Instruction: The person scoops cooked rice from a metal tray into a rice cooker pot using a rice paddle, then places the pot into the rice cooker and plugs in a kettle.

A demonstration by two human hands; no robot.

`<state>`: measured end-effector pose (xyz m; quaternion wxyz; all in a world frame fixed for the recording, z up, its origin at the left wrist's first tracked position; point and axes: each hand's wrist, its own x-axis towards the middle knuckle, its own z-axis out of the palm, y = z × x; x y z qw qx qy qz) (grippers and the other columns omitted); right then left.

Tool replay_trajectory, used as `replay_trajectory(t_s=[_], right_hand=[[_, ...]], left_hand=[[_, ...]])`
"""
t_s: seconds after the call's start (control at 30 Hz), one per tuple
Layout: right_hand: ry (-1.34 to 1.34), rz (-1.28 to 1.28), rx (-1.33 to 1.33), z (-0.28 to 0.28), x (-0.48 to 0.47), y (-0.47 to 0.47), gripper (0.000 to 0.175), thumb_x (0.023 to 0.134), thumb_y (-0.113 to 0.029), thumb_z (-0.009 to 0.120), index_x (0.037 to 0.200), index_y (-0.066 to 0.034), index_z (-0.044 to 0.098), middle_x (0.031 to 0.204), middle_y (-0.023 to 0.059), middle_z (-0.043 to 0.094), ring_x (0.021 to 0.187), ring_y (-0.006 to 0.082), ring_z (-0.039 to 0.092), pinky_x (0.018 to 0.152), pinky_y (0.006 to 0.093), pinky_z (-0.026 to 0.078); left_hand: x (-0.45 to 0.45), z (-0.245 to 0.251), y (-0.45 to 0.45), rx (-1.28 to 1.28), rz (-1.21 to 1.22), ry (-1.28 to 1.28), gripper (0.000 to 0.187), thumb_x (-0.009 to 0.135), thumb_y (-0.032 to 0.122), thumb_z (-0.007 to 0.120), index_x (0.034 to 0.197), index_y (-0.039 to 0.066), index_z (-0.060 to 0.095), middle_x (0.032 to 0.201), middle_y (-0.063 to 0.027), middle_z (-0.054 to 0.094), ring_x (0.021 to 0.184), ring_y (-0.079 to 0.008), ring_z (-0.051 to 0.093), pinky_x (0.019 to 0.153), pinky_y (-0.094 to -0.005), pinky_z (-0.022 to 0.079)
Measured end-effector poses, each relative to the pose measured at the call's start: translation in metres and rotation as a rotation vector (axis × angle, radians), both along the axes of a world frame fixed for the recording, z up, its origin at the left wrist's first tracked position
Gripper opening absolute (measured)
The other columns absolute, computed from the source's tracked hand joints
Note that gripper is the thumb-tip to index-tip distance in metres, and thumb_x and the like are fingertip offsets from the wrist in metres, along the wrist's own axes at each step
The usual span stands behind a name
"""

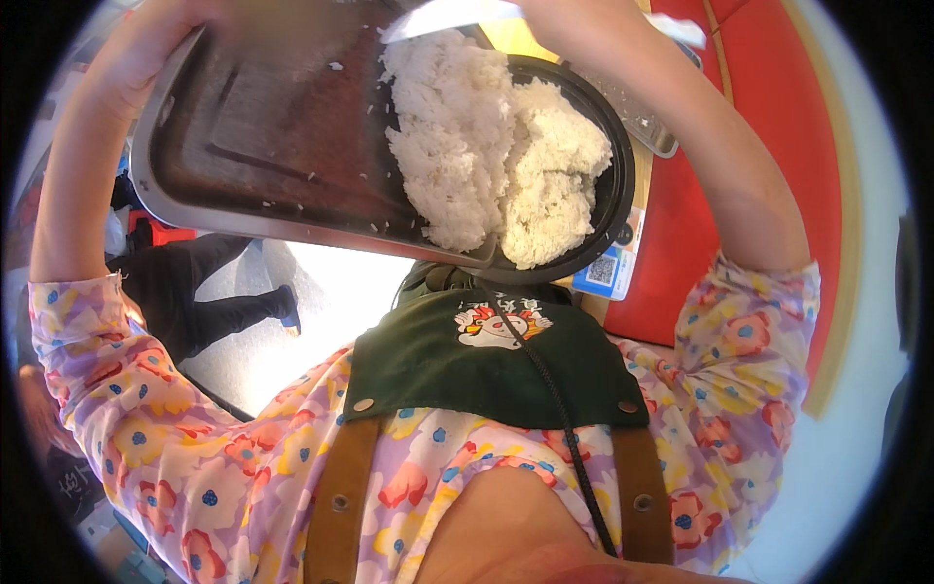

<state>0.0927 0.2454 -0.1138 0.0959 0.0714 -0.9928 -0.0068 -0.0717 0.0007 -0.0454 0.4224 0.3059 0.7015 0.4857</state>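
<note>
My left hand (162,45) is at the upper left, gripping the rim of a large metal baking tray (270,146); its fingertips are hidden. The tray is tilted, its right edge overlapping a round black pot (620,182). A thick mass of cooked white rice (452,139) lies along that right end, with loose grains across the tray's dark bottom. More rice, a yellower-looking heap (554,175), fills the pot right beside it. Of my right hand (543,11) only the wrist end shows at the top edge, near a white curved object (445,18) whose kind I cannot tell.
Under the pot is a wooden table (642,175) bearing a card with a printed code (604,271) and a smaller metal tray (653,131). A red padded bench (773,146) runs along the right. At left, a person's dark-trousered legs (219,292) and a red plastic object (164,230) show.
</note>
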Motion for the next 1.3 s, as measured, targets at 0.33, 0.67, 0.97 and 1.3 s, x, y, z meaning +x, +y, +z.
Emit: replay_trajectory(t_s=[0.33, 0.67, 0.97, 1.3], right_hand=[[-0.279, -0.119, 0.173, -0.057, 0.032, 0.019, 0.043, 0.080, -0.004, 0.050, 0.121, -0.0166, 0.056, 0.070, 0.0150, 0.062, 0.067, 0.0315, 0.063, 0.059, 0.0409, 0.049], [-0.250, -0.296, 0.083, -0.016, 0.069, 0.053, 0.048, 0.082, -0.005, 0.047, 0.124, -0.0275, 0.054, 0.084, 0.0137, 0.065, 0.076, 0.0305, 0.064, 0.065, 0.0399, 0.051], [-0.488, -0.429, 0.032, -0.072, 0.025, 0.051, 0.042, 0.084, -0.008, 0.044, 0.121, -0.0242, 0.055, 0.093, 0.0162, 0.065, 0.087, 0.0338, 0.062, 0.074, 0.0415, 0.049], [-0.443, -0.576, -0.167, -0.092, 0.121, 0.039, 0.041, 0.082, -0.009, 0.048, 0.122, -0.0173, 0.053, 0.094, 0.0196, 0.064, 0.086, 0.0386, 0.061, 0.075, 0.0448, 0.047]], left_hand=[[0.005, 0.003, -0.003, 0.189, -0.087, 0.131, 0.071, 0.063, -0.009, 0.048, 0.133, -0.005, 0.037, 0.121, -0.0188, 0.052, 0.111, -0.0233, 0.051, 0.095, -0.0299, 0.039], [-0.002, 0.003, -0.008, 0.111, -0.118, 0.128, 0.071, 0.066, -0.008, 0.047, 0.136, -0.002, 0.036, 0.116, -0.0150, 0.056, 0.104, -0.0209, 0.055, 0.091, -0.0290, 0.043], [0.028, 0.012, 0.010, 0.041, -0.150, 0.457, 0.069, 0.069, -0.008, 0.045, 0.137, -0.001, 0.035, 0.115, -0.0156, 0.057, 0.101, -0.0208, 0.056, 0.087, -0.0284, 0.044], [0.030, 0.018, 0.002, 0.043, 0.050, 0.191, 0.066, 0.068, -0.009, 0.043, 0.133, -0.002, 0.039, 0.108, -0.0185, 0.058, 0.094, -0.0203, 0.060, 0.079, -0.0286, 0.049]])
